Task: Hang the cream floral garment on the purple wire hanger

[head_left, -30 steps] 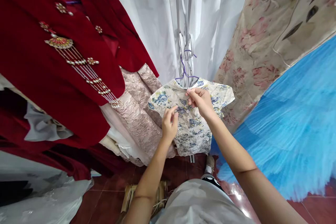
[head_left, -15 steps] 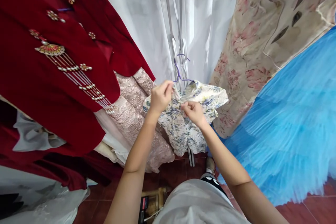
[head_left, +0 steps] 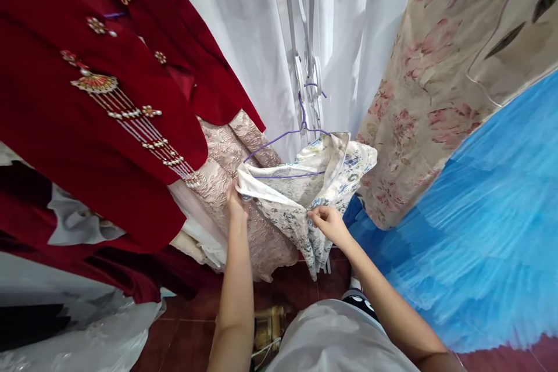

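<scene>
A small white blouse (head_left: 283, 215) with a blue and yellow floral print hangs on a purple wire hanger (head_left: 279, 138). Its neck is pulled wide, so the inside of the cloth and the hanger's lower bar show. My left hand (head_left: 238, 202) grips the blouse at its left shoulder, which has come down off the hanger's left arm. With fingertips pinched together, my right hand (head_left: 329, 222) holds the front edge at the bottom of the neck opening. The blouse's right shoulder still lies over the hanger.
White metal stand poles (head_left: 310, 23) rise behind the hanger, before a white curtain (head_left: 244, 17). Left are a dark red beaded jacket (head_left: 143, 81) and a pink brocade garment (head_left: 218, 168). Right hang a beige floral dress (head_left: 405, 104) and a blue tulle skirt (head_left: 471, 232). Below lies red tiled floor (head_left: 192, 331).
My left hand has moved left and down from the collar, drawing the left shoulder off the hanger and widening the neck. My right hand has lowered slightly, still pinching the front.
</scene>
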A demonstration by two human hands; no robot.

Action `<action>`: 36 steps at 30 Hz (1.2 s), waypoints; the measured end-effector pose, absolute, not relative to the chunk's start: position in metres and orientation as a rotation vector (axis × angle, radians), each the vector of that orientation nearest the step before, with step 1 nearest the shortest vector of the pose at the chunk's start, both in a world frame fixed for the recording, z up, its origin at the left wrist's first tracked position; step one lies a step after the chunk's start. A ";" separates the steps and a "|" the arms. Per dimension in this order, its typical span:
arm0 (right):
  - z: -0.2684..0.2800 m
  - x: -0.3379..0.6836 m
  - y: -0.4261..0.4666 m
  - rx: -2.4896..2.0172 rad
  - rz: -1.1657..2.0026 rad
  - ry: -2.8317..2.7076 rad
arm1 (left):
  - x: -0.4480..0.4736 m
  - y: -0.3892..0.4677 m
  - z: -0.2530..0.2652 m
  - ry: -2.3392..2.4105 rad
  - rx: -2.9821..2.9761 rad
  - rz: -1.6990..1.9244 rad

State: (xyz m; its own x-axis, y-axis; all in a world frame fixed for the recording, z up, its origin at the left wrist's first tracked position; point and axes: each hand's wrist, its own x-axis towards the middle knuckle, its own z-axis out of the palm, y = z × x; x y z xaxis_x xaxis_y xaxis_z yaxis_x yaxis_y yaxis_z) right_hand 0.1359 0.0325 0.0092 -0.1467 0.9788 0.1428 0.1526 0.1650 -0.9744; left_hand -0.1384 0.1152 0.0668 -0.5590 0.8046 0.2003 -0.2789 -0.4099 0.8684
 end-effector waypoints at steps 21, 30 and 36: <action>0.036 0.182 -0.025 -0.858 1.604 -1.929 | -0.011 0.006 0.016 0.797 2.025 1.088; 0.079 0.289 -0.003 -1.161 1.316 -1.863 | 0.018 -0.005 -0.050 0.954 1.714 0.587; 0.125 0.348 0.067 -1.009 0.988 -1.711 | -0.020 0.005 -0.030 1.220 1.554 0.781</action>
State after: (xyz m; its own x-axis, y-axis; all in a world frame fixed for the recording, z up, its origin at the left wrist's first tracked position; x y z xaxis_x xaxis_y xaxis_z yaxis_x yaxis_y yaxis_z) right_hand 0.3476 0.0670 0.1254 -0.2716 0.9176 0.2901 0.2070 0.3501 -0.9136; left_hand -0.0198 0.0045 -0.0300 0.2903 0.9537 -0.0780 0.3284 -0.0227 0.9443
